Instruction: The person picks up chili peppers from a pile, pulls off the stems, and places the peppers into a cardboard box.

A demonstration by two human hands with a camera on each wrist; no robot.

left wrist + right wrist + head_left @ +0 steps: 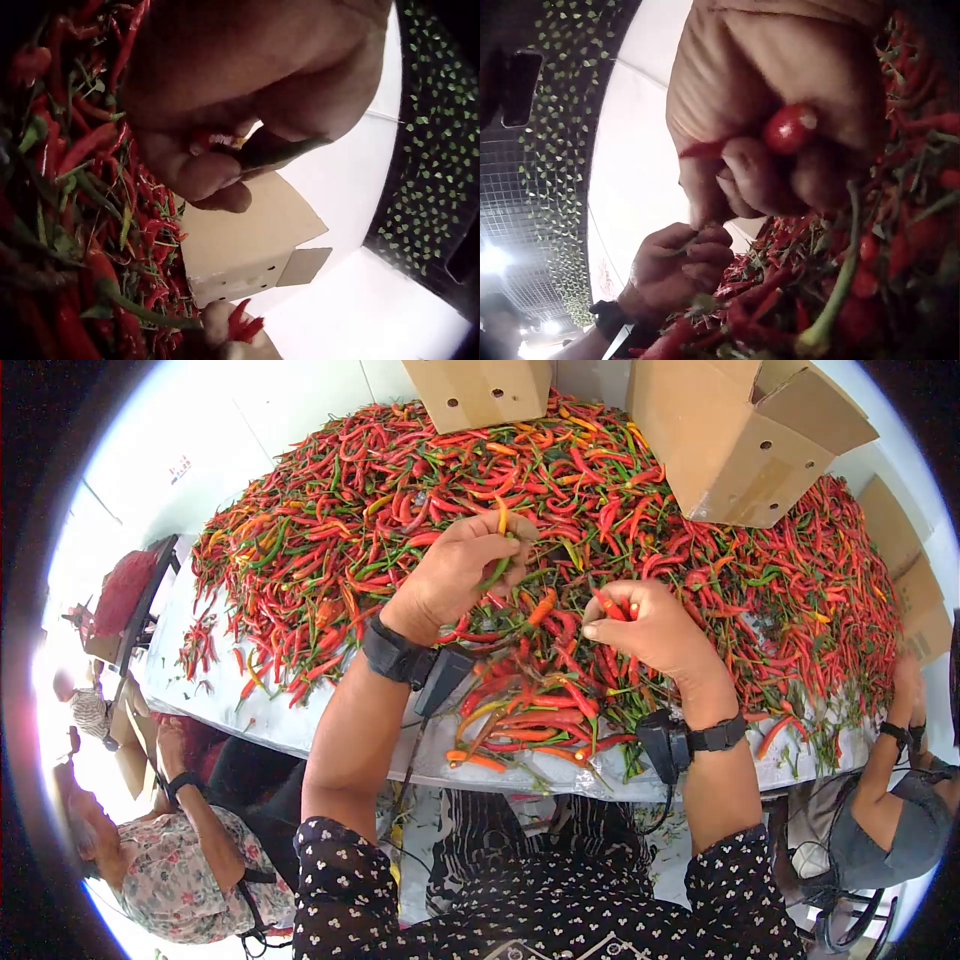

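Observation:
A large heap of mostly red chili peppers (330,510), with green and orange ones mixed in, covers the table. My left hand (445,575) is raised over its middle, thumb and fingers pinching an orange-yellow chili pepper (502,512) with a green end below. To the right, my right hand (655,625) has its fingers curled around red chili peppers (607,603). From the right wrist, one red chili pepper (790,129) shows a pale stemless end between the curled fingers. Beneath both hands, near the front edge, lies a loose bunch of longer chili peppers (545,720).
One cardboard box (480,400) sits at the back of the heap, and a larger open one (760,470) stands back right. Another person (170,850) is at the left, and a further person's arm (885,760) reaches in at the right. The white table edge (270,725) runs along the front.

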